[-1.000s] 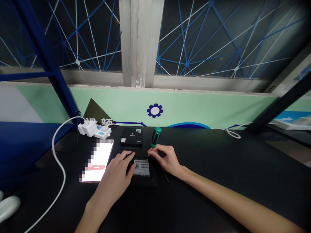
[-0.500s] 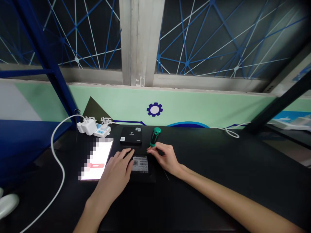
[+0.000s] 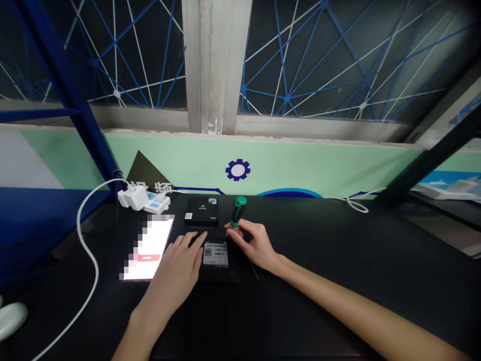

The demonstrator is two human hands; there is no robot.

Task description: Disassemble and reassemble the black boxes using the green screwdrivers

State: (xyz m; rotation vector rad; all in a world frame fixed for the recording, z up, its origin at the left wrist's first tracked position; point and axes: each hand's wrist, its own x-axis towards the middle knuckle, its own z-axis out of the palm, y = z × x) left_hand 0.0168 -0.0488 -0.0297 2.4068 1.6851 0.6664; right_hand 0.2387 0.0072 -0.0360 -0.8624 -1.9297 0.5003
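Observation:
A flat black box (image 3: 221, 275) with a white printed label (image 3: 215, 254) lies on the dark table, label side up. My left hand (image 3: 179, 263) rests over its left side with the fingers stretched out, hiding that edge. At the far right corner of the box, a screwdriver (image 3: 238, 209) with a green and black handle stands nearly upright. The fingers of my right hand (image 3: 253, 243) are closed around its lower part, just under the handle. The screwdriver's tip is hidden behind those fingers.
Behind the labelled box sits another black box (image 3: 202, 209). A lit tablet-like screen (image 3: 154, 245), partly blurred out, lies to the left. Farther back are a white power strip (image 3: 157, 203) and plug adapter (image 3: 134, 197), with a white cable (image 3: 90, 250) curving toward me.
My view has shifted very slightly. Both hands, the screwdriver and the labelled box keep nearly the same places relative to each other.

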